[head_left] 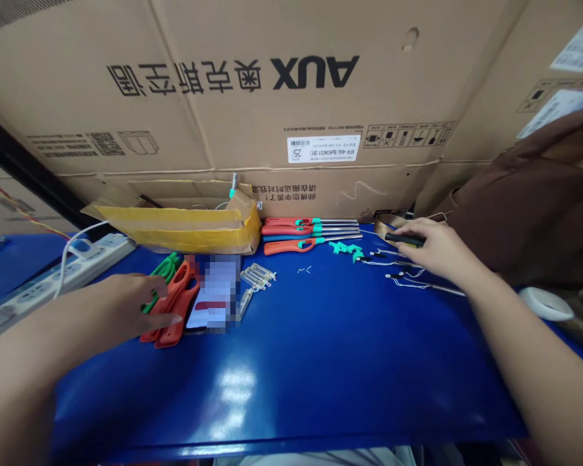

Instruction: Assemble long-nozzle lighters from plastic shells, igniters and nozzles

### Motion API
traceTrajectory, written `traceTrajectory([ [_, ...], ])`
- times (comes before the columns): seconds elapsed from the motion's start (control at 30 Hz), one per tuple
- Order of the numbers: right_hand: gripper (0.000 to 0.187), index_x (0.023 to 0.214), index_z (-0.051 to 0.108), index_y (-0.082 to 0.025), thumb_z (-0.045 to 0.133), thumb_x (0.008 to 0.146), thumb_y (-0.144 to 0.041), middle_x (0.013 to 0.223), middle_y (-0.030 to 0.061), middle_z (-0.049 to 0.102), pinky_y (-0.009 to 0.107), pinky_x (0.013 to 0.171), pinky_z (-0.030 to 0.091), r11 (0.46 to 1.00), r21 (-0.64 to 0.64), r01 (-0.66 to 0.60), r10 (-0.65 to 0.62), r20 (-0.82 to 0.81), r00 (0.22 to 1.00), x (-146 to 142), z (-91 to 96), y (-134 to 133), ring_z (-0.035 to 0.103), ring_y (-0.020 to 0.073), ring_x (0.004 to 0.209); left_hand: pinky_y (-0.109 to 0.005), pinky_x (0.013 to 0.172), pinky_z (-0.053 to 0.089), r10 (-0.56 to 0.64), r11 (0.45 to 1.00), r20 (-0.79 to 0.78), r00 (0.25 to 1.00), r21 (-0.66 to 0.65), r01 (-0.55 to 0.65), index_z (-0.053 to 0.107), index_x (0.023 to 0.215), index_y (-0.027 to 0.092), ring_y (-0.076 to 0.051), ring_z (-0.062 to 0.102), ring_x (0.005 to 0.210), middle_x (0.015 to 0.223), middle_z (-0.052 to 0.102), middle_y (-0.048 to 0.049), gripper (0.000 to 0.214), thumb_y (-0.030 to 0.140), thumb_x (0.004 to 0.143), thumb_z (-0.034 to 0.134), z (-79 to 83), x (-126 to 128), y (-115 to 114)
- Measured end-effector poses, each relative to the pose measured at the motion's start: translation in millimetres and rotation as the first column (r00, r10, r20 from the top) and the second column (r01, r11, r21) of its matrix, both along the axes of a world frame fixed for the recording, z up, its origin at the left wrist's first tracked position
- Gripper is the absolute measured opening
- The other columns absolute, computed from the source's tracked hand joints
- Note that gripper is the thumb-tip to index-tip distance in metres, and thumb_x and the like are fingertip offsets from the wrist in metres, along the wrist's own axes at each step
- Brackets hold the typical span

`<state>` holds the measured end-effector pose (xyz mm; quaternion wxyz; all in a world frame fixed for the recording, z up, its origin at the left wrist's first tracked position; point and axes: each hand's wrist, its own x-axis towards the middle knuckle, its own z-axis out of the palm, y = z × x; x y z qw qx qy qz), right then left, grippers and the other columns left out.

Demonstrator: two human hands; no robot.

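My left hand (131, 301) is over a small pile of lighter handle shells at the left, its thumb stretched across the orange shells (175, 323). Its other fingers are apart from the thumb, near the green shells (168, 266); their tips are partly hidden. At the back right, my right hand (434, 243) is closed round the black handle of a screwdriver (404, 239), whose thin shaft points left. Below that hand lie metal lighter tubes with white wires (403, 278). Small teal plastic pieces (347, 249) lie left of the screwdriver.
Several long-nosed lighters (291, 244) lie by the cardboard wall (223, 129). A yellow-taped box (175, 226) stands left of them. A phone (214, 294) and clear fuel tanks (257, 277) lie mid-left on the blue table (320, 375). A power strip (87, 259) runs along the left.
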<state>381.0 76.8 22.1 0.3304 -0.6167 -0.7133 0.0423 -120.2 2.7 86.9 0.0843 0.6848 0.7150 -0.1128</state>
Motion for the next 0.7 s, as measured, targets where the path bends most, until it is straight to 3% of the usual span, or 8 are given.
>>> traceTrajectory([
  [0.2, 0.027, 0.097, 0.081, -0.022, 0.065, 0.075, -0.022, 0.104, 0.0082, 0.079, 0.044, 0.088, 0.059, 0.999, -0.04, 0.03, -0.025, 0.122, 0.992, 13.6, -19.9, 13.9, 0.074, 0.0299, 0.096, -0.032, 0.06, 0.043, 0.126, 0.991, -0.032, 0.991, -0.042, -0.128, 0.057, 0.07, 0.025, -0.032, 0.07, 0.071, 0.067, 0.071, -0.0056, 0.038, 0.063, 0.074, 0.053, -11.3, -4.6, 1.0],
  [0.33, 0.029, 0.099, 0.081, -0.022, 0.063, 0.076, -0.021, 0.104, 0.0088, 0.078, 0.046, 0.092, 0.057, 1.0, -0.027, 0.016, -0.01, 0.201, 0.98, 12.3, -31.8, 17.3, 0.073, 0.0308, 0.1, -0.03, 0.061, 0.042, 0.064, 0.998, -0.008, 0.998, 0.006, -0.064, 0.053, 0.068, 0.024, -0.03, 0.069, 0.069, 0.068, 0.071, -0.0054, 0.042, 0.062, 0.085, 0.047, -23.7, -16.7, 3.7],
  [0.43, 0.028, 0.1, 0.08, -0.022, 0.063, 0.078, -0.022, 0.106, 0.0103, 0.077, 0.048, 0.094, 0.056, 1.0, 0.01, 0.01, -0.012, 0.231, 0.973, 11.7, -35.9, 17.8, 0.071, 0.032, 0.103, -0.029, 0.061, 0.042, 0.043, 0.998, 0.038, 0.998, 0.048, -0.045, 0.056, 0.078, 0.022, -0.029, 0.068, 0.069, 0.073, 0.073, -0.0068, 0.04, 0.06, 0.088, 0.046, -30.6, -25.3, 2.2],
  [0.6, 0.025, 0.101, 0.077, -0.02, 0.061, 0.083, -0.029, 0.108, 0.014, 0.074, 0.054, 0.098, 0.053, 0.994, 0.103, -0.036, 0.011, 0.233, 0.972, 2.3, -33.0, 12.5, 0.067, 0.0353, 0.109, -0.029, 0.063, 0.044, 0.087, 0.996, 0.052, 0.995, -0.025, -0.086, 0.059, 0.081, 0.019, -0.028, 0.069, 0.073, 0.082, 0.075, -0.0113, 0.044, 0.061, 0.087, 0.049, -25.3, -13.4, 0.4],
  [0.7, 0.027, 0.101, 0.076, -0.018, 0.058, 0.085, -0.032, 0.105, 0.0162, 0.072, 0.056, 0.097, 0.053, 0.984, 0.165, -0.065, 0.028, 0.217, 0.976, -8.3, -26.6, 5.3, 0.067, 0.0369, 0.106, -0.029, 0.063, 0.043, 0.074, 0.997, 0.06, 0.995, -0.039, -0.072, 0.058, 0.079, 0.019, -0.026, 0.069, 0.073, 0.081, 0.074, -0.0105, 0.037, 0.051, 0.092, 0.044, -17.9, -2.9, 0.2],
])
